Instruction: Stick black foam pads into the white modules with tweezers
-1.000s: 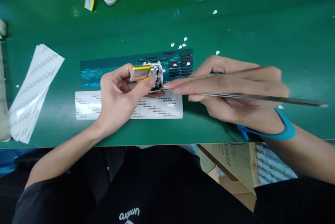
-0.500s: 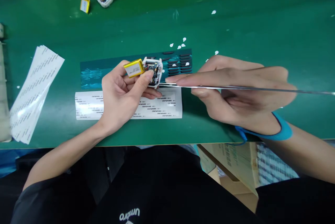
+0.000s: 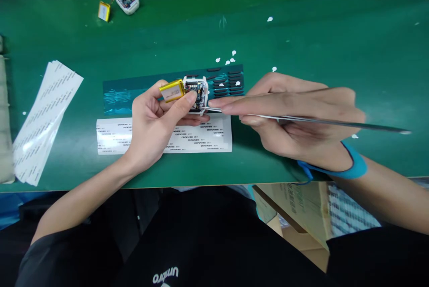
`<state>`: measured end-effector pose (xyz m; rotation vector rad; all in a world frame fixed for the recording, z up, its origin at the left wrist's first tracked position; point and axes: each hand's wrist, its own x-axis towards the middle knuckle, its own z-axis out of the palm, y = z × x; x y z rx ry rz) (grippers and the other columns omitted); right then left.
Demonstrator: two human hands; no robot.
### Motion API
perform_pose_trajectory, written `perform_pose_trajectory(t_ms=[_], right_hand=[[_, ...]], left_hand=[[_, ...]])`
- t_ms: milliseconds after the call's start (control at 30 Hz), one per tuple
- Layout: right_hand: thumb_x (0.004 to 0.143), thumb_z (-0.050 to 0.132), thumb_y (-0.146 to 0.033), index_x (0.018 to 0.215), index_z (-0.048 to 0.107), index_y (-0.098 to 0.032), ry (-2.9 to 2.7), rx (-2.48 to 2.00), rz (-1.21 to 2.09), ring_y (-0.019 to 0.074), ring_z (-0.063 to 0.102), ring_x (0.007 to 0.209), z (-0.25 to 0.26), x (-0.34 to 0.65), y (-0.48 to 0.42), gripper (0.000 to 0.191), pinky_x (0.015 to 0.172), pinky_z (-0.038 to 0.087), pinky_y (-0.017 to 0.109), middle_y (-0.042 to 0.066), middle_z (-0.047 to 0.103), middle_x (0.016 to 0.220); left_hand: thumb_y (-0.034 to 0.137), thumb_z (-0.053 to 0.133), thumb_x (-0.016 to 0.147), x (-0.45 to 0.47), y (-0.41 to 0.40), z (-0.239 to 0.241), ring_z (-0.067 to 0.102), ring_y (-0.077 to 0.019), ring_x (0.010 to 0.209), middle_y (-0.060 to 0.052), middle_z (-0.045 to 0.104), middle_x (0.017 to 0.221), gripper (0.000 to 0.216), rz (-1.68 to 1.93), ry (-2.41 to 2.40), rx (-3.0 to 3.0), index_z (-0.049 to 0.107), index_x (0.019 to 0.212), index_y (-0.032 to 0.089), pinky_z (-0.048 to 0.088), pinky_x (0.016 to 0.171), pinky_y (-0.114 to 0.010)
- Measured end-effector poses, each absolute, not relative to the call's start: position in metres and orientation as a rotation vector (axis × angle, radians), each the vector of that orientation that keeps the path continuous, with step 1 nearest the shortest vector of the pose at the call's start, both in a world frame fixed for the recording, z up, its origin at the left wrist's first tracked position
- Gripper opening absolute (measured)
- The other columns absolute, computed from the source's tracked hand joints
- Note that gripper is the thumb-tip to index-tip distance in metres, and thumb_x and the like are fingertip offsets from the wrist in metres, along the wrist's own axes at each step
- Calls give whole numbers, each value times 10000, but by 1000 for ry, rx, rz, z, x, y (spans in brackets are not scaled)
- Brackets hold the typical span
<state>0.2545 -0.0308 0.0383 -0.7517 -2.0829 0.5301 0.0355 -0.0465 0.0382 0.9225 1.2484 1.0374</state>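
Observation:
My left hand (image 3: pixel 156 115) is closed round a small white device housing (image 3: pixel 205 88), its thumb pressed on the exposed circuit board. A yellow-edged battery (image 3: pixel 172 91) hangs out of the housing on its left side, over my fingers. In my right hand (image 3: pixel 295 112) is a pair of long metal tweezers (image 3: pixel 321 123), pinched between thumb and fingers. The tweezer tips reach into the lower right corner of the housing; whether they grip anything there is too small to tell.
Below the hands lie a teal film strip (image 3: pixel 150 74) with black foam strips and a printed white sheet (image 3: pixel 114 146). More white sheets (image 3: pixel 47 121) are at left. Another opened housing (image 3: pixel 127 0) with its battery (image 3: pixel 104 11) lies far left. Small white stickers (image 3: pixel 233 52) dot the green table.
The tweezers have tilted, their rear end swinging down and left, and the tips now sit slightly further inside the housing. My right hand has shifted a little left.

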Motion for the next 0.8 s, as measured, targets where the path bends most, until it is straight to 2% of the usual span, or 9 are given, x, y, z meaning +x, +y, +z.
perform_pose_trajectory(t_ms=[100, 267, 467, 600, 633, 667, 733, 767, 800], right_hand=[[980, 710, -54, 1153, 818, -315, -2081, -673, 525, 189, 724, 773, 35, 253, -30, 331, 687, 634, 371, -4, 853, 1071], [980, 723, -49, 1146, 815, -225, -2107, -589, 526, 182, 732, 829, 32, 255, -28, 259, 731, 638, 369, 52, 843, 1148], [1008, 694, -69, 1254, 782, -311, -2180, -585, 520, 179, 760, 887, 31, 257, -29, 356, 772, 665, 382, 10, 817, 1251], [1012, 708, -90, 1296, 770, -303, -2101, -583, 437, 193, 761, 869, 30, 257, -27, 361, 727, 659, 386, 17, 831, 1202], [1014, 705, -90, 1308, 765, -300, -2100, -579, 441, 198, 766, 895, 30, 257, -26, 366, 730, 658, 386, 22, 827, 1218], [1016, 701, -88, 1320, 757, -292, -2096, -573, 452, 204, 766, 925, 30, 257, -26, 370, 737, 658, 390, 28, 820, 1240], [1014, 696, -69, 1329, 742, -265, -2077, -551, 476, 211, 757, 954, 30, 256, -26, 374, 751, 654, 405, 40, 812, 1265], [1007, 700, -58, 1323, 738, -249, -2068, -535, 473, 213, 751, 945, 30, 256, -25, 371, 744, 650, 410, 49, 813, 1261], [999, 705, -49, 1314, 738, -240, -2062, -523, 460, 212, 746, 926, 29, 255, -25, 369, 729, 647, 409, 55, 817, 1248]], left_hand=[[427, 912, 835, 35, -46, 37, 834, -252, 797, -28, 805, 895, 333, 1044, 1242, 923, 666, 900, 213, 715, 656, -312], [407, 902, 833, 31, -43, 32, 834, -240, 785, -15, 805, 891, 312, 1039, 1229, 924, 676, 926, 212, 718, 637, -295], [459, 876, 877, 35, -51, 29, 836, -233, 800, 0, 789, 863, 343, 1048, 1236, 1030, 648, 913, 206, 728, 666, -324], [579, 876, 870, 10, -13, 20, 802, -170, 681, 69, 743, 756, 447, 1146, 1378, 1282, 627, 984, 226, 687, 562, -298], [632, 887, 831, -5, 8, 17, 775, -154, 623, 100, 722, 707, 515, 1211, 1490, 1365, 612, 1021, 240, 644, 483, -286], [652, 898, 808, -24, 32, 15, 750, -120, 617, 138, 698, 697, 564, 1216, 1673, 1425, 578, 1051, 256, 635, 481, -275], [511, 868, 903, -66, 81, 13, 694, -59, 653, 166, 646, 726, 463, 1277, 1915, 1393, 509, 1023, 244, 574, 494, -224], [416, 849, 936, -86, 103, 13, 641, -32, 675, 170, 617, 761, 404, 1291, 2075, 1364, 493, 984, 231, 564, 543, -207], [315, 842, 941, -105, 121, 14, 609, -26, 759, 159, 576, 774, 373, 1290, 2222, 1338, 483, 933, 212, 590, 673, -198]])
